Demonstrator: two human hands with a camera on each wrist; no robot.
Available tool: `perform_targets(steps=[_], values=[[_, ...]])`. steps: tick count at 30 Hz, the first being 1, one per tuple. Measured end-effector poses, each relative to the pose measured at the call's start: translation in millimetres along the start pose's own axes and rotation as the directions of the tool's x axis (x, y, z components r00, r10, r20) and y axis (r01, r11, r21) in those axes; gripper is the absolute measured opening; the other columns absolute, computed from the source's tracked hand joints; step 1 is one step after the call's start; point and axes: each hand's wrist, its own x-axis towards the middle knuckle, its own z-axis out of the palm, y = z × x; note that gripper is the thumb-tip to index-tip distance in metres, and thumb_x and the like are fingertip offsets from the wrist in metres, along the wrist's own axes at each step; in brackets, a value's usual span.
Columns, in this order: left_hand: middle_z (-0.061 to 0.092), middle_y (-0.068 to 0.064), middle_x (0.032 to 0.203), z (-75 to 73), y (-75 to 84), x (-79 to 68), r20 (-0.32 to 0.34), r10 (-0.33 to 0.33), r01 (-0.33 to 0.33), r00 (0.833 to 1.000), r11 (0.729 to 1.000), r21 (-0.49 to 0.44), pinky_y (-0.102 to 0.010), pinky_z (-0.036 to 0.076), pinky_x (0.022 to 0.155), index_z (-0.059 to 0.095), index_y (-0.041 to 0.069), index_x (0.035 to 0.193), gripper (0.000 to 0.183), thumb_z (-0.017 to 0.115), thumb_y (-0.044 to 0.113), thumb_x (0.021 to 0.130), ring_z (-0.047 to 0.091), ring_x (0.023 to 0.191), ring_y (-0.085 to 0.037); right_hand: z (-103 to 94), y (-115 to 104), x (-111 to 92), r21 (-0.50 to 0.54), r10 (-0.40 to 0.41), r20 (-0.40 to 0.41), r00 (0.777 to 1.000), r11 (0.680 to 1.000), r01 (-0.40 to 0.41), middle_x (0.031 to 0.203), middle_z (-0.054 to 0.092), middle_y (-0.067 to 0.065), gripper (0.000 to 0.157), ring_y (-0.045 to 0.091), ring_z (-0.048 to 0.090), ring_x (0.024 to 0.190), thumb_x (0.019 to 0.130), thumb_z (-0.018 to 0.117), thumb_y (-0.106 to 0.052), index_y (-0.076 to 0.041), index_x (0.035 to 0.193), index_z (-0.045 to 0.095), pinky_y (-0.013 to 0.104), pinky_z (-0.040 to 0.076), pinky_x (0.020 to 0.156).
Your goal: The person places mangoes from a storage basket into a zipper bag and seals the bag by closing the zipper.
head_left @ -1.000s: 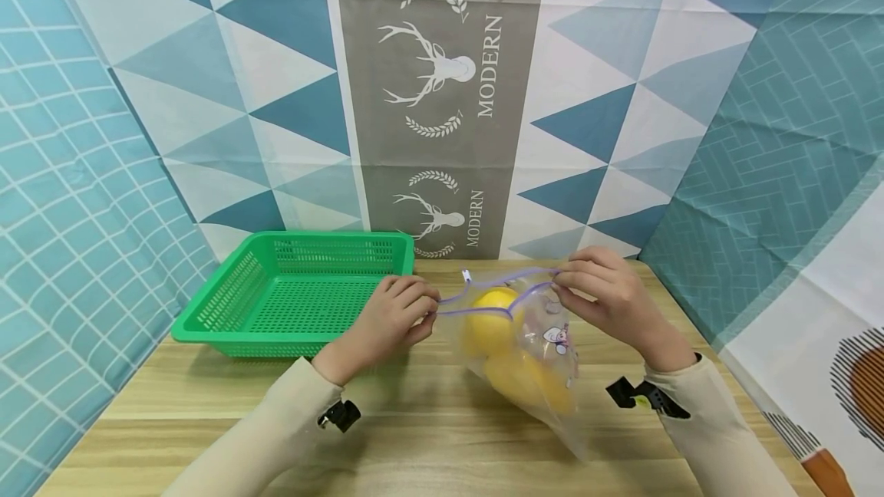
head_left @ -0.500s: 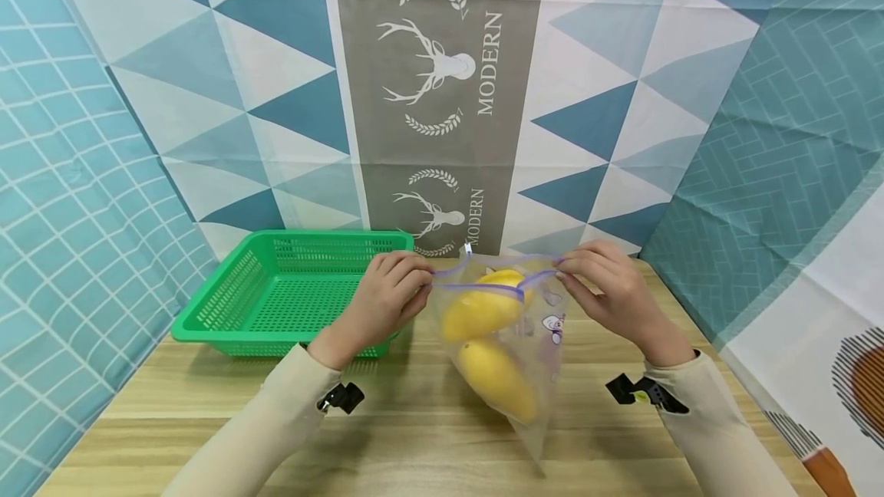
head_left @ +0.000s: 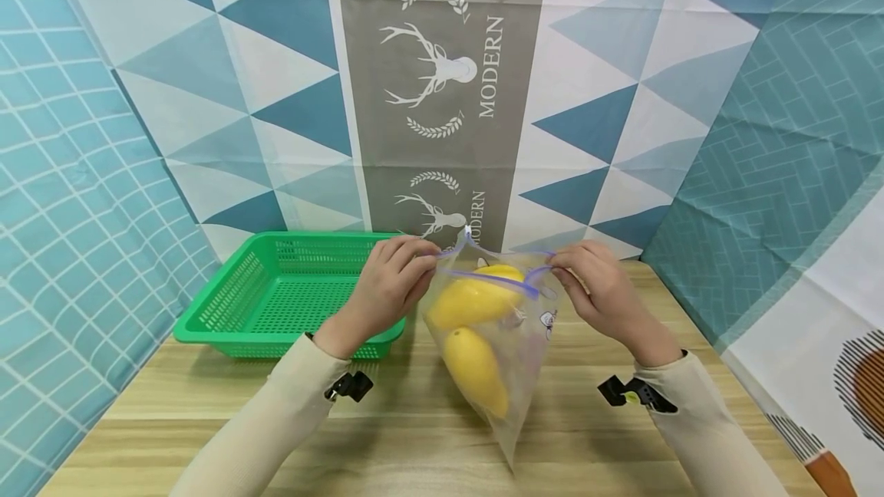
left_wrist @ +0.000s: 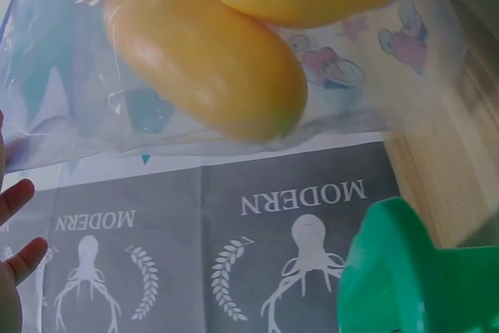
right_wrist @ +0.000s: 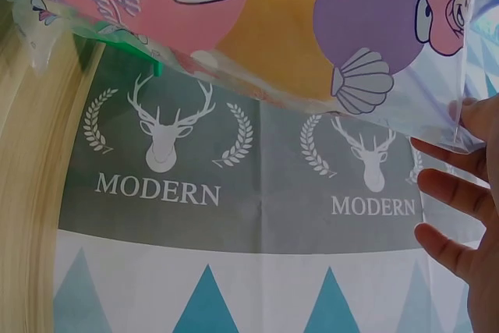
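Note:
A clear zip bag [head_left: 521,363] with a purple zip strip hangs between my two hands, its lower corner pointing down. Yellow mangoes lie inside, one mango [head_left: 476,374] low in the bag and another mango [head_left: 473,304] above it near the mouth. My left hand [head_left: 387,282] pinches the left end of the bag's mouth. At the right end, my right hand [head_left: 599,294] pinches the rim between thumb and fingertips. A white zip slider [head_left: 467,232] sticks up at the back of the mouth. Printed cartoon figures cover the bag's right side in the right wrist view.
A green plastic basket [head_left: 290,340] with perforated walls stands to the left, close by my left hand. Beneath everything is a wooden table [head_left: 414,443]. Patterned cloth [head_left: 442,60] rises behind it, and blue tiled cloth [head_left: 69,198] lines the left side.
The bag has been raised a little and its lower end has swung left, with the mangoes shifting inside. The slider stands higher. Both hands keep their hold on the mouth.

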Motion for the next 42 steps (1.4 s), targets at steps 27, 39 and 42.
perform_targets(steps=[27,39,42], values=[[0.065,-0.014,0.108,7.0,1.9,3.7,-0.015,0.026,-0.026,1.0,1.0,-0.002,-0.054,0.048,0.081,0.062,0.013,0.1,0.025,0.042,0.024,0.108,0.059,0.102,-0.037,9.9,2.1,-2.4,0.05,0.065,0.085,0.994,0.996,-0.069,0.103,0.065,0.011,0.032,0.029,0.057,0.092,0.109,0.036,-0.022,-0.005,0.101,0.062,0.044,0.039,0.075],[0.064,-0.015,0.109,1.9,1.7,-2.8,-0.035,0.009,-0.008,0.999,1.0,0.024,-0.056,0.048,0.082,0.062,0.012,0.1,0.024,0.043,0.025,0.108,0.059,0.102,-0.039,10.0,2.8,-1.3,0.058,0.035,0.068,0.997,0.998,-0.039,0.105,0.066,0.014,0.033,0.03,0.059,0.092,0.109,0.039,-0.022,-0.003,0.106,0.065,0.041,0.041,0.078],[0.064,-0.014,0.108,-0.1,2.1,-2.7,-0.033,0.01,-0.009,0.999,1.0,0.026,-0.055,0.048,0.081,0.062,0.012,0.101,0.024,0.043,0.025,0.108,0.059,0.102,-0.039,9.5,2.4,0.0,0.073,0.031,0.03,0.999,0.997,-0.033,0.107,0.065,0.016,0.034,0.032,0.06,0.092,0.109,0.041,-0.023,0.001,0.108,0.066,0.04,0.042,0.079]])
